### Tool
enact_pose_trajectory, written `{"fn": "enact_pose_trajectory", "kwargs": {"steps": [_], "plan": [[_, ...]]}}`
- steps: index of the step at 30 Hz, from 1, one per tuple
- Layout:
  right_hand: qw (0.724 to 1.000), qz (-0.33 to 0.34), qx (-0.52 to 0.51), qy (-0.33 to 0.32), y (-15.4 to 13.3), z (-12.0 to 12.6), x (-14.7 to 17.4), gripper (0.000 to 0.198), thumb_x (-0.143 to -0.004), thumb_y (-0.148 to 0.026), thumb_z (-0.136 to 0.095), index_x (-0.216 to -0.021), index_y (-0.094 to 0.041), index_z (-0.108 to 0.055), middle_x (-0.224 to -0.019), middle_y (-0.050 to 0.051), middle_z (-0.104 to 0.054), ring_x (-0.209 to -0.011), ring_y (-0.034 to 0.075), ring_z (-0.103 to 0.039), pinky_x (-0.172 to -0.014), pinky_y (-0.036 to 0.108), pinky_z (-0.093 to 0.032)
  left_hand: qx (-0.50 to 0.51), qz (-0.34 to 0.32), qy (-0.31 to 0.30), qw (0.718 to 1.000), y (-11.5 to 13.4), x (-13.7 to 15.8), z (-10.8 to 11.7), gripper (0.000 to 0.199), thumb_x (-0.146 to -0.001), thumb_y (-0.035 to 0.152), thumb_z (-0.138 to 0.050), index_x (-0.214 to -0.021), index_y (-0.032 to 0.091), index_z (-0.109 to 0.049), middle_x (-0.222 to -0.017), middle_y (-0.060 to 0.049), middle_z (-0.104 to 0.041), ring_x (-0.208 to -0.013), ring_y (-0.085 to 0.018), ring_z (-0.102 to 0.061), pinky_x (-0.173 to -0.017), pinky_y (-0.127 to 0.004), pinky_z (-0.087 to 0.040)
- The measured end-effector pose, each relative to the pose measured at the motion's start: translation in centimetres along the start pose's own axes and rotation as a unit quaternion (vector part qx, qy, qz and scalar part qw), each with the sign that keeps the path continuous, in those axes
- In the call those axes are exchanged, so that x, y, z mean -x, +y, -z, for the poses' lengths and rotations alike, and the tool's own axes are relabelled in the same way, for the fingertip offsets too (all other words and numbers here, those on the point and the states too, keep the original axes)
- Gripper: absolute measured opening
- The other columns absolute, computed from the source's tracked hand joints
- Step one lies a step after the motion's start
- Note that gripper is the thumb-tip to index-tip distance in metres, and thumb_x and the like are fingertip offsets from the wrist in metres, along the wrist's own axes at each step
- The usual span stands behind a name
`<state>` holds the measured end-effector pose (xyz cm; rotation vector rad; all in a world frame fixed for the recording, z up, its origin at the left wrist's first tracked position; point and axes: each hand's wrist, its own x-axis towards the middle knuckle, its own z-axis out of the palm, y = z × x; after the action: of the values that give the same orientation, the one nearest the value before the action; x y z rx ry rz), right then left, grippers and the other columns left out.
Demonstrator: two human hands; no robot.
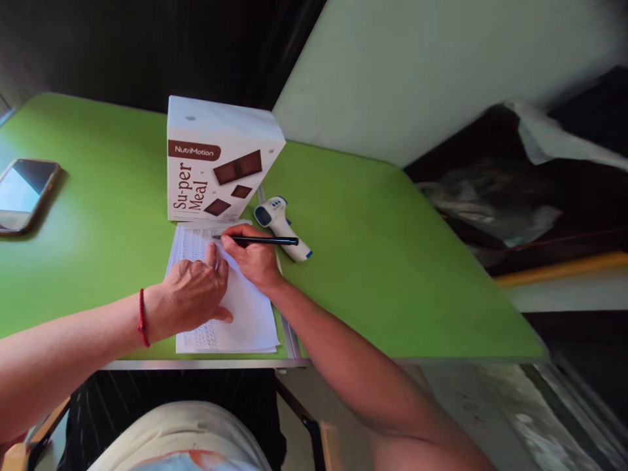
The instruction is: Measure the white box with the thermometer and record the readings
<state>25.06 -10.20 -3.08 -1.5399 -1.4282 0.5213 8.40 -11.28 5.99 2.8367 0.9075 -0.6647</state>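
Observation:
A black pen (265, 241) is gripped in my right hand (252, 256), its tip on the upper part of a white sheet of paper (245, 314). Rows of small handwriting run down the left side of the sheet. My left hand (199, 288) lies on the paper, index finger stretched toward the pen tip and thumb apart, holding nothing. It covers part of the writing. Right behind the paper stands a white box (226, 157) marked "NutriMotion Su-per Meal". A white and blue infrared thermometer (282, 226) lies just right of the box, close behind my right hand.
A smartphone (28, 195) lies at the far left of the green folding table (392, 261). The table's front edge is close to my lap. A dark panel and a pale wall stand behind it. Plastic bags (490, 203) sit at the right beyond the table.

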Motion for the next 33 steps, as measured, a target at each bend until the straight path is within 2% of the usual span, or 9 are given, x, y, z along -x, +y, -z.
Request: {"fn": "enact_pose_trajectory", "kwargs": {"steps": [18, 28, 33], "plan": [[1.000, 0.004, 0.006, 0.007, 0.1, 0.1, 0.0, 0.008, -0.088, -0.029, -0.070, -0.081, -0.027, -0.070, -0.081, 0.001, -0.076, -0.080, 0.022, -0.070, -0.082, 0.036, -0.060, 0.002, 0.004, 0.012, 1.000, -0.2, 0.1, -0.3, 0.095, -0.100, 0.062, -0.078, -0.167, 0.002, -0.048, -0.169, -0.046, -0.041, -0.115, -0.043, -0.082, -0.094, -0.045, -0.065], [0.994, 0.096, -0.041, 0.035, 1.5, -0.4, -0.1, 0.013, -0.089, -0.035, -0.066, -0.080, -0.026, -0.069, -0.074, 0.000, -0.072, -0.070, 0.020, -0.065, -0.073, 0.034, -0.058, -0.001, 0.005, 0.008, 1.000, 0.0, 0.2, -0.2, 0.096, -0.100, 0.063, -0.078, -0.168, 0.002, -0.047, -0.172, -0.044, -0.038, -0.116, -0.041, -0.082, -0.097, -0.045, -0.066], [0.993, 0.105, -0.033, 0.033, 1.9, -0.5, -0.1, 0.013, -0.092, -0.034, -0.067, -0.081, -0.026, -0.068, -0.074, -0.001, -0.071, -0.069, 0.019, -0.065, -0.071, 0.033, -0.058, -0.006, -0.001, 0.011, 1.000, -0.1, 0.2, -0.4, 0.096, -0.101, 0.065, -0.076, -0.167, 0.001, -0.048, -0.174, -0.044, -0.034, -0.117, -0.041, -0.082, -0.097, -0.045, -0.066]]}}
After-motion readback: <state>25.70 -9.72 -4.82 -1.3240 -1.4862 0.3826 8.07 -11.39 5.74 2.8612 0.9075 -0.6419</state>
